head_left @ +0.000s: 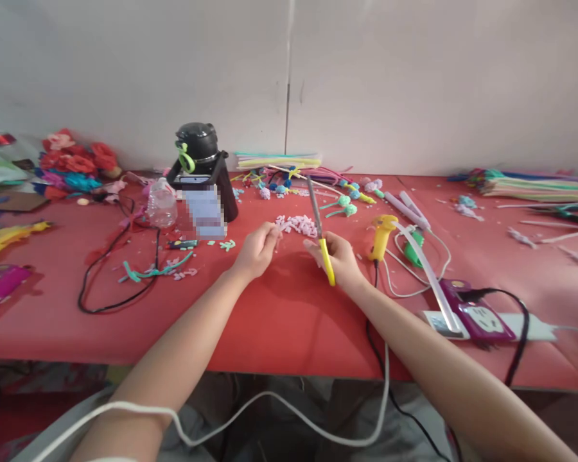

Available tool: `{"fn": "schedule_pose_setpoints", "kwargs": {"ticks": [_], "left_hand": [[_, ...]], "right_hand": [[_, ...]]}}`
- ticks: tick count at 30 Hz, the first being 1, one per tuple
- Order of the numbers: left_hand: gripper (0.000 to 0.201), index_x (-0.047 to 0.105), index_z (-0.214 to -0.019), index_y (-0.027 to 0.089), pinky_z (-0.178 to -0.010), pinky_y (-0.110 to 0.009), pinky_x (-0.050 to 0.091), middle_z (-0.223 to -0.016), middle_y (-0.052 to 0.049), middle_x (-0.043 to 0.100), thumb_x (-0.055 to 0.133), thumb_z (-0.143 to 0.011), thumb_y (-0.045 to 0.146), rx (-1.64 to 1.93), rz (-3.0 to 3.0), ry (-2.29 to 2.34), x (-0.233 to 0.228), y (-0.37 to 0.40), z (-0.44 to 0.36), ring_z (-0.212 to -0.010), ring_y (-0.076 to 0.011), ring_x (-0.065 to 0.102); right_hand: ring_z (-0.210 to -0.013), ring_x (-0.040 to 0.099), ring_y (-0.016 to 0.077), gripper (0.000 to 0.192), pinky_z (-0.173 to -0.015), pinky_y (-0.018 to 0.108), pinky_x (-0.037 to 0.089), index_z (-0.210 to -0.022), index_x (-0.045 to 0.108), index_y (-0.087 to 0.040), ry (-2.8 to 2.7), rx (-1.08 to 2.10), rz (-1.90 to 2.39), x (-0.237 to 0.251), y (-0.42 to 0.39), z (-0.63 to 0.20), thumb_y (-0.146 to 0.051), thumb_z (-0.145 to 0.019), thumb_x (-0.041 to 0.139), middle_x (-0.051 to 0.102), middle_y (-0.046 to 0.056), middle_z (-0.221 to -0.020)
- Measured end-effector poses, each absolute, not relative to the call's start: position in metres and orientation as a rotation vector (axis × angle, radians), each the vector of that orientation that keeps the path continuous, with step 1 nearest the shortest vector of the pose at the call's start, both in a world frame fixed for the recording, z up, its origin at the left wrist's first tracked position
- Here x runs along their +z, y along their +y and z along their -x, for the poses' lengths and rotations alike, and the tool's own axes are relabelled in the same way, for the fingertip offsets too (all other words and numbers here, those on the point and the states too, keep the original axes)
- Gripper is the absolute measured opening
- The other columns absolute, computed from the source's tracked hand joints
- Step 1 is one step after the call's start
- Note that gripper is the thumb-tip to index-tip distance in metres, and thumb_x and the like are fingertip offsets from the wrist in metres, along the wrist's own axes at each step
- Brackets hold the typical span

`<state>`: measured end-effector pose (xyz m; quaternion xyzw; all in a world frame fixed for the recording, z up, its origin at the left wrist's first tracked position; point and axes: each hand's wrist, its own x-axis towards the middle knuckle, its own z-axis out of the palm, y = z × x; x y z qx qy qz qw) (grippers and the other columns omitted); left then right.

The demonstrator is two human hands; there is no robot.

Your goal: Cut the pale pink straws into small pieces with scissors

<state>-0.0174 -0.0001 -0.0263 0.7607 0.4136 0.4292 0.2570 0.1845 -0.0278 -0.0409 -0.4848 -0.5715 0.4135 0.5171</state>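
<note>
Right hand [338, 258]: gripping yellow-handled scissors [320, 234], blades together and pointing toward the surface's back edge. Left hand [259, 250]: fingers drawn in to a narrow pinch; can't tell if anything's between them. Pile of pale pink clippings [296, 224] sits just past the hands, between them, about midway along the red surface [270, 314], well back from its front edge.

Next ring out: phone [203, 205] leaning on a black bottle [197, 144], clear plastic bottle [162, 208] just left of it. Teal strips [158, 271] lie nearer the left edge, by a black cable loop. Yellow glue gun [380, 236] is right of the right hand, purple socket block [481, 321] near the front right corner.

Back edge: fuzzy stem bundle [279, 162] around the middle, second bundle [525, 186] at the back right corner, red flowers [72, 157] toward back left.
</note>
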Motion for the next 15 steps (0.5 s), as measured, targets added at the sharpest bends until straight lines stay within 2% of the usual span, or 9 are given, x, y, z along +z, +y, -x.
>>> {"fn": "schedule_pose_setpoints", "kwargs": {"ticks": [7,15], "left_hand": [[0.034,0.046,-0.079,0.022,-0.065,-0.027,0.041,-0.065,0.001,0.049,0.033,-0.103,0.041,1.202,-2.083,1.192,-0.018,-0.006,0.006,-0.062,-0.0135,0.050],[0.033,0.057,-0.083,0.019,-0.064,-0.026,0.044,-0.067,0.000,0.057,0.039,-0.101,0.041,1.167,-2.162,1.228,-0.014,-0.011,-0.003,-0.062,-0.0135,0.054]], "right_hand": [[-0.054,0.030,0.0093,0.052,-0.050,0.026,0.024,-0.068,0.040,-0.024,-1.397,1.048,1.113,-0.039,-0.027,-0.184,-0.059,-0.068,0.078,0.033,-0.007,-0.059],[-0.057,0.028,0.0095,0.050,-0.052,0.026,0.024,-0.068,0.038,-0.024,-1.440,1.032,1.075,-0.045,-0.024,-0.188,-0.053,-0.071,0.079,0.030,-0.007,-0.064]]}}
